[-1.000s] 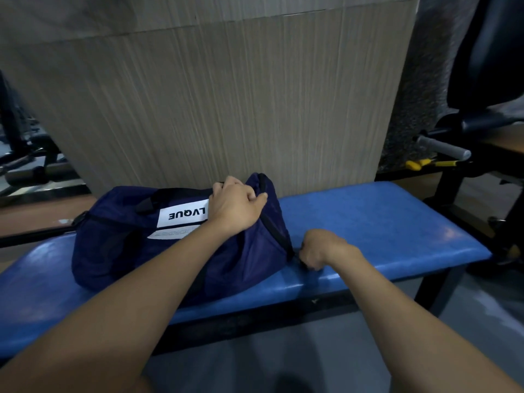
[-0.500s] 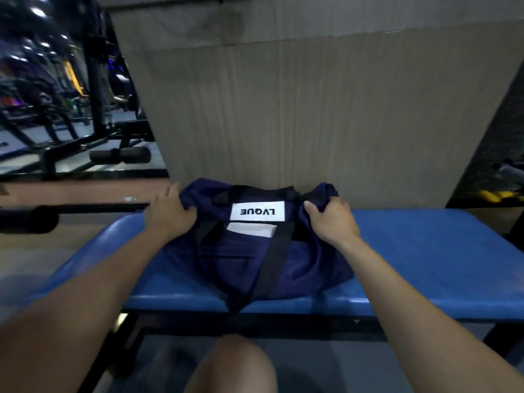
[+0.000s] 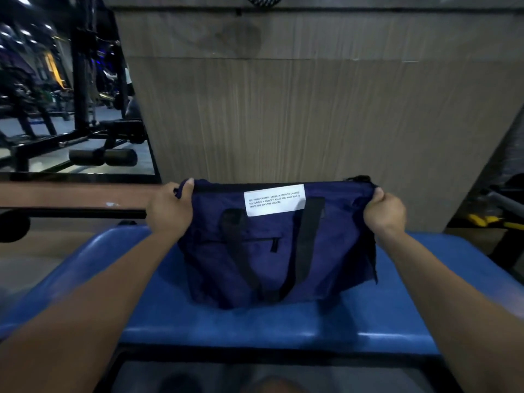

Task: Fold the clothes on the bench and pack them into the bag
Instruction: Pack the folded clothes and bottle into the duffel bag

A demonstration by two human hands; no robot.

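Both hands are now gripping the top corners of the navy bag [image 3: 272, 251], which half a second ago was lying slumped on the bench with the hands at its two ends; the bag is now being held upright, its top edge pulled into a straight line. Left hand [image 3: 170, 207] is grasping the upper left corner, fingers curled over the fabric. Right hand [image 3: 384, 211] is grasping the upper right corner in the same manner, just beside the black zipper end. Bag is sitting at the centre of the frame, its bottom touching the blue bench [image 3: 283, 327], its flat side facing the camera. White label [image 3: 274, 199] with small printed lines is showing near the top edge. Two black straps [image 3: 307, 239] are hanging down the front face, and a small zipped pocket is lying between them. Wood-grain panel [image 3: 312, 114] is standing behind the bench. Gym equipment [image 3: 85, 131] is occupying the upper left of the frame.
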